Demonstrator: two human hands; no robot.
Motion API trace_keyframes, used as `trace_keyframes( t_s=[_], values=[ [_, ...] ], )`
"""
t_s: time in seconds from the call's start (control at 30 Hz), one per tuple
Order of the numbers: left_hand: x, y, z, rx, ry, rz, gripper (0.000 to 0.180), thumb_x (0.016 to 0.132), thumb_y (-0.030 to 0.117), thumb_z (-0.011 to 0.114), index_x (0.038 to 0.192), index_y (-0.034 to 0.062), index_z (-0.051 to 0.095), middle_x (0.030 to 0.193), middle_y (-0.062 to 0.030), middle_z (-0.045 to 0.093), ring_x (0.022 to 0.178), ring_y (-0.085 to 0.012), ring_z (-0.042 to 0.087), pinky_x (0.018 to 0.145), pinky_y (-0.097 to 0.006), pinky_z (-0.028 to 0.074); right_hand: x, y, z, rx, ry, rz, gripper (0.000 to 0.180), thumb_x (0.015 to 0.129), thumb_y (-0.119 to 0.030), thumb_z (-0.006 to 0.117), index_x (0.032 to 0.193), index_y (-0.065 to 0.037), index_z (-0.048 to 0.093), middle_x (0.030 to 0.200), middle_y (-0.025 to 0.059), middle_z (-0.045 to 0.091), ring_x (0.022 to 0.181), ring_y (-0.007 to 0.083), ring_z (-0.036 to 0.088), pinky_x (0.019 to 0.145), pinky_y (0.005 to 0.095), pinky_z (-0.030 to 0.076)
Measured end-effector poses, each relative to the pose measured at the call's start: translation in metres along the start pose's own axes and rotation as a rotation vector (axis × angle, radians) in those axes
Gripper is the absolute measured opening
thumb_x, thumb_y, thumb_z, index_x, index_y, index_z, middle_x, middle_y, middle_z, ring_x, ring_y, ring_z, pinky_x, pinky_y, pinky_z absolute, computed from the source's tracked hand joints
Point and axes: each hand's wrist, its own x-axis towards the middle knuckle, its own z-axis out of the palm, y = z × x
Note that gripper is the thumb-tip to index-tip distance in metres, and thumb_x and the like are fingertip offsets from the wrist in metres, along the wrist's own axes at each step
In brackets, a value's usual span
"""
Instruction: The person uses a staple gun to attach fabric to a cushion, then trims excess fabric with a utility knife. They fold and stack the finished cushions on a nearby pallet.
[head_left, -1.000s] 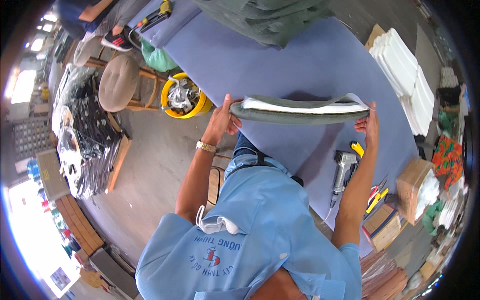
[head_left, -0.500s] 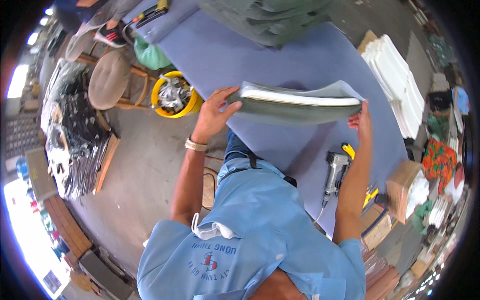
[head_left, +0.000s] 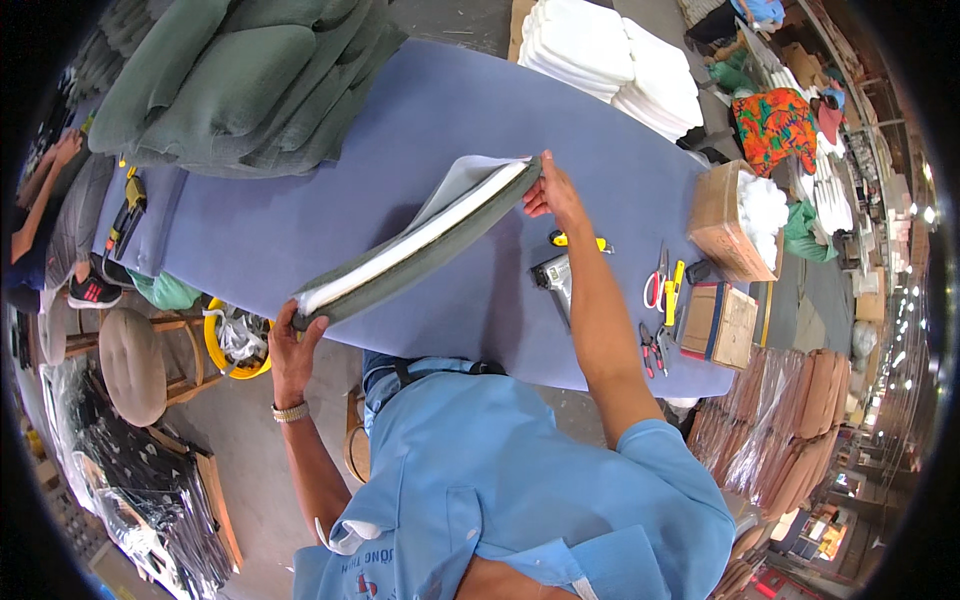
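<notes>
The left hand [head_left: 293, 362] and right hand [head_left: 557, 196] held the cushion [head_left: 430, 256] by its ends, slanted in view, earlier nearly level.

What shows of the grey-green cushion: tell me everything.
The long, curved cushion looks fabric-covered, dark grey-green. It gapes lengthwise, exposing white filling beside a pale flap. It slants above the blue-grey tabletop, near end in the left grip, far end in the right grip.
</notes>
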Motion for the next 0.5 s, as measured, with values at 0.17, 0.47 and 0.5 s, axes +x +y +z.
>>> trace_keyframes(
  t_s=[0.17,0.47,0.5],
  values=[
    [-0.011,-0.008,-0.001,-0.045,0.018,0.006,0.05,0.09,0.01,0.082,0.131,-0.0062,0.058,0.117,-0.0032,0.064,0.107,-0.0127,0.058,0.096,-0.027,0.048,-0.008,0.011,0.007,0.072,-0.006,0.028,0.076,0.105,-0.068,0.025,0.102,-0.002,0.063,0.076,0.0101,0.064,0.063,0.0221,0.067,0.059,0.0355,0.056],
    [-0.016,-0.006,0.004,-0.196,-0.012,-0.016,0.036,0.088,0.006,0.081,0.12,-0.0005,0.064,0.114,-0.0013,0.066,0.104,-0.0113,0.058,0.095,-0.028,0.049,-0.007,0.021,0.001,0.049,0.036,-0.011,0.077,0.106,-0.066,0.028,0.092,0.001,0.064,0.081,0.0144,0.068,0.066,0.0256,0.069,0.062,0.0367,0.058],
    [-0.016,-0.009,0.002,-0.176,-0.013,-0.007,0.036,0.088,0.005,0.081,0.12,-0.0005,0.064,0.114,-0.0013,0.066,0.105,-0.0114,0.058,0.096,-0.029,0.049,-0.007,0.021,0.002,0.049,0.031,-0.016,0.075,0.106,-0.064,0.028,0.098,0.001,0.064,0.082,0.015,0.069,0.066,0.0258,0.07,0.062,0.0371,0.058]
  ],
)
